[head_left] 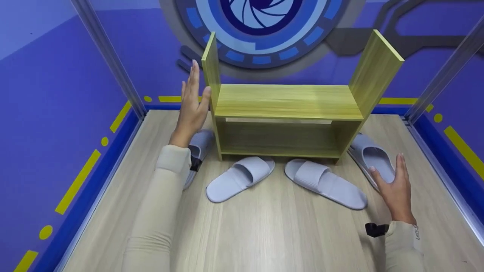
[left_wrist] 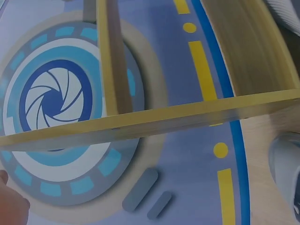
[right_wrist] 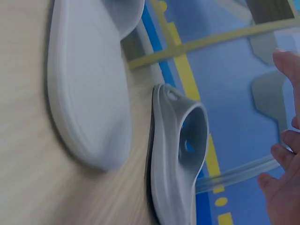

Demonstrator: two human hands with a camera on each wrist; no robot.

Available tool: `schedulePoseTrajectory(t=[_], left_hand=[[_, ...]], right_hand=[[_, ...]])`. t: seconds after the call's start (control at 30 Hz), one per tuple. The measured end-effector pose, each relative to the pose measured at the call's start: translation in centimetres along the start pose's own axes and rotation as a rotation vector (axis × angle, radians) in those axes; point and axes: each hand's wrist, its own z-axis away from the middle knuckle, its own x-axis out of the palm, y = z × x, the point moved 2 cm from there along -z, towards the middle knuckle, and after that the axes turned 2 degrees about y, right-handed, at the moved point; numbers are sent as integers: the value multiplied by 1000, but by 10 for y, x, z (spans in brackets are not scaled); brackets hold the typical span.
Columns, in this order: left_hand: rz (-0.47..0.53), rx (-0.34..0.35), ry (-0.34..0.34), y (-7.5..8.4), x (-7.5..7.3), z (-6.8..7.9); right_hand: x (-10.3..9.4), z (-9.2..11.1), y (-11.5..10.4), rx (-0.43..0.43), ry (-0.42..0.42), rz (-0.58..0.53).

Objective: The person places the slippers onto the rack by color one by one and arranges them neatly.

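Note:
A small wooden shelf with two tall side panels stands against the back wall. My left hand, fingers straight and pointing up, is beside its left panel and holds nothing; whether it touches the panel I cannot tell. Over on the right, my right hand hovers with thumb and fingers spread, near a grey slipper beside the shelf. Two more grey slippers, one left of centre and one right of centre, lie angled in front of the shelf. Behind my left wrist, another grey slipper is partly hidden.
The light wooden tabletop is bounded by a blue left wall, a blue right wall and a patterned back wall. Metal posts stand at the back corners.

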Motion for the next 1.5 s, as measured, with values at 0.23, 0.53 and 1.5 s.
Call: schedulePoseTrajectory(t=[0.23, 0.53, 1.5], left_hand=[[84, -23, -23, 2, -7, -17], [254, -76, -38, 26, -17, -27], [491, -110, 119, 25, -16, -43]], right_hand=[[-4, -10, 17, 38, -43, 6], [-4, -9, 41, 98, -114, 14], [3, -5, 75, 232, -217, 18]])
